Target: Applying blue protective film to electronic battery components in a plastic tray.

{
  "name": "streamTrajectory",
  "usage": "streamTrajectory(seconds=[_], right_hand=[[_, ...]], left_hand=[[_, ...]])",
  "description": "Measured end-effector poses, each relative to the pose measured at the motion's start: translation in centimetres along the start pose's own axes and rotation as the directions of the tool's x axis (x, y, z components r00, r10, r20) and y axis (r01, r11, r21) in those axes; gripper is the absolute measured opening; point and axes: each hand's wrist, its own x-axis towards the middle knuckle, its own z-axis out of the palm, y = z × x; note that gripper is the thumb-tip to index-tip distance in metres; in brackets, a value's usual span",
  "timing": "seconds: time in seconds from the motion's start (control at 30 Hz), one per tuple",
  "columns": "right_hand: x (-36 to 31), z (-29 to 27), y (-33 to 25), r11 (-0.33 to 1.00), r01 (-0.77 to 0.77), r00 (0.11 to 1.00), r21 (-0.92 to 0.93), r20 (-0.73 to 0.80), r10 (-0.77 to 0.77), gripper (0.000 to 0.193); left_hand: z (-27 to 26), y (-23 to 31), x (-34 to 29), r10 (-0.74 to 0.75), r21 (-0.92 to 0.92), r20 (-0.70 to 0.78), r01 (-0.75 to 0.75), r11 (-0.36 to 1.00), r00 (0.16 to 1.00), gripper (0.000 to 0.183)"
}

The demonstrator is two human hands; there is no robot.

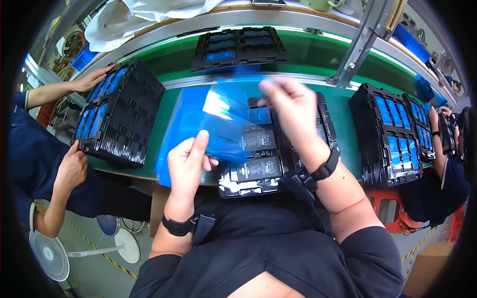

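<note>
My left hand (188, 160) is closed, its thumb pressed on thin blue plastic film (185, 119). A shiny, see-through sheet of film (226, 107) rises from that hand and covers part of the black tray in front of me. In this black plastic tray (250, 188) lie flat dark battery packs (259, 169) with printed faces; one pocket shows a blue-covered pack (260, 116). Over the tray's far side hangs my right hand (293, 102), slightly blurred, with its fingers curled together. A smeared blue patch lies near its fingertips, and whatever they pinch cannot be made out.
Tall stacks of black trays stand at left (124, 114) and right (385, 136). Another tray stack (239, 47) sits across the green conveyor (318, 54). A co-worker's hands (74, 166) touch the left stack; another person holds a tray at far right. A metal post (360, 47) rises behind.
</note>
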Motion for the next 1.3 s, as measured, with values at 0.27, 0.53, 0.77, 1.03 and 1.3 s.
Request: streamTrajectory(seconds=[0.27, 0.53, 0.77, 1.03, 1.3], right_hand=[[2.0, -2.3, -0.4, 0.999, 0.033, 0.97, 0.013, -0.241, -0.029, 0.018], [1.8, -7.7, -3.0, 0.796, 0.007, 1.0, -0.605, -0.004, -0.011, 0.025], [0.6, -10.9, 1.6, 0.744, -0.223, 0.966, -0.629, -0.041, 0.255, 0.023], [1.5, -10.9, 2.6, 0.709, -0.235, 0.953, -0.665, -0.015, 0.302, 0.021], [1.2, -10.3, 2.2, 0.652, -0.297, 0.913, -0.698, -0.008, 0.407, 0.028]], left_hand=[[1.7, -2.2, -2.4, 0.455, 0.049, 0.07, -0.459, 0.887, 0.887, 0.067], [1.8, -4.1, -3.1, 0.427, 0.122, 0.212, -0.457, 0.881, 0.879, 0.078], [2.6, -4.8, -2.8, 0.483, 0.136, 0.044, -0.484, 0.865, 0.875, 0.061], [2.5, -4.5, -2.9, 0.485, 0.195, 0.095, -0.494, 0.847, 0.869, 0.054], [2.6, -4.5, -2.9, 0.475, 0.205, 0.112, -0.488, 0.848, 0.873, 0.054]])
